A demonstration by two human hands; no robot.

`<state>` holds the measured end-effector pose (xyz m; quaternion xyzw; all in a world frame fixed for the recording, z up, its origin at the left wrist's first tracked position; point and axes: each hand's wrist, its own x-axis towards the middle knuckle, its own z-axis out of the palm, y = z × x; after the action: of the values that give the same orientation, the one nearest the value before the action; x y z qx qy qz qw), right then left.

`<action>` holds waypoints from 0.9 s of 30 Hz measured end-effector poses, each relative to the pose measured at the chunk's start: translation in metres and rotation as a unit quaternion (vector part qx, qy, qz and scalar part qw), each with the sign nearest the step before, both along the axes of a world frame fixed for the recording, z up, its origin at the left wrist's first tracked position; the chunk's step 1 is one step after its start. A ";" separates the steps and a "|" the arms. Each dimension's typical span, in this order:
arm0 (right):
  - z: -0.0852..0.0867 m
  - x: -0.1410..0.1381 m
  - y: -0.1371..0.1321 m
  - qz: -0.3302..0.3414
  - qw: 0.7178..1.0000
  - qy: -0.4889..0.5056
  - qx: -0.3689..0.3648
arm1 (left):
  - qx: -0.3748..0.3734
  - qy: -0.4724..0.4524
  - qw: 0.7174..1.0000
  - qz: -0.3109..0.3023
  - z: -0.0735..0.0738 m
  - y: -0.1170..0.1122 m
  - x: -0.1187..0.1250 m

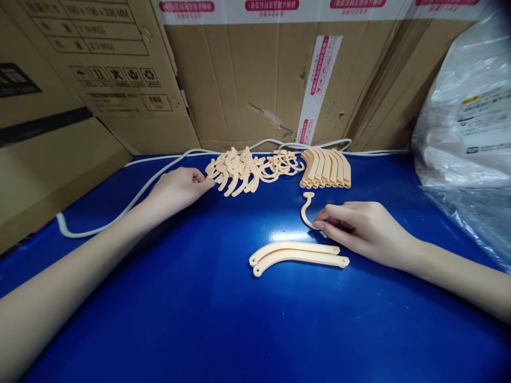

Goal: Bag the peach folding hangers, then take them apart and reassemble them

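Observation:
My right hand [359, 229] pinches the lower end of a beige plastic hook [306, 210], whose flat, wider end points away from me. Just in front of that hand lie two long curved beige arms [297, 256], side by side, with small holes at their ends. Over on the left, my left hand [181, 186] has its thumb and fingers pressed together at the near edge of a heap of short curved beige pieces [235, 170]. Whether a piece is between those fingertips is hidden. More hooks [285, 162] lie loosely to the right of the heap.
A neat row of long curved arms [326, 167] stands at the back of the blue table [179, 319]. Behind it runs a white cable [139, 199]. Cardboard boxes [247, 80] wall off the back and left. Clear plastic wrapping [463, 117] bulges in at the right.

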<state>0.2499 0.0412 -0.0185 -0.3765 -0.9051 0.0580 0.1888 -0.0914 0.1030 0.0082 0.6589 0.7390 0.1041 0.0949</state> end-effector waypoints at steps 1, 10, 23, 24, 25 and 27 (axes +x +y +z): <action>0.000 0.000 0.000 0.000 1.000 -0.001 0.000 | 0.005 0.011 1.000 -0.002 0.001 0.000 0.001; 0.000 -0.001 0.000 0.000 1.000 0.007 0.026 | 0.095 0.036 0.995 0.009 0.008 -0.004 -0.008; -0.002 -0.001 0.001 -0.025 0.999 0.014 0.044 | 0.439 0.301 0.702 -0.473 0.000 -0.034 0.030; -0.002 -0.001 0.000 -0.024 0.999 0.014 0.046 | 0.436 0.303 0.691 -0.491 -0.002 -0.034 0.032; -0.002 -0.001 0.000 -0.023 0.999 0.016 0.047 | 0.428 0.306 0.688 -0.500 -0.004 -0.035 0.034; -0.001 -0.002 -0.001 -0.019 0.998 0.020 0.048 | 0.406 0.310 0.691 -0.512 -0.006 -0.036 0.037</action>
<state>0.2482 0.0405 -0.0193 -0.3831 -0.8956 0.0180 0.2256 -0.0545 0.0667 0.0022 0.9039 0.1603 0.1192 -0.3782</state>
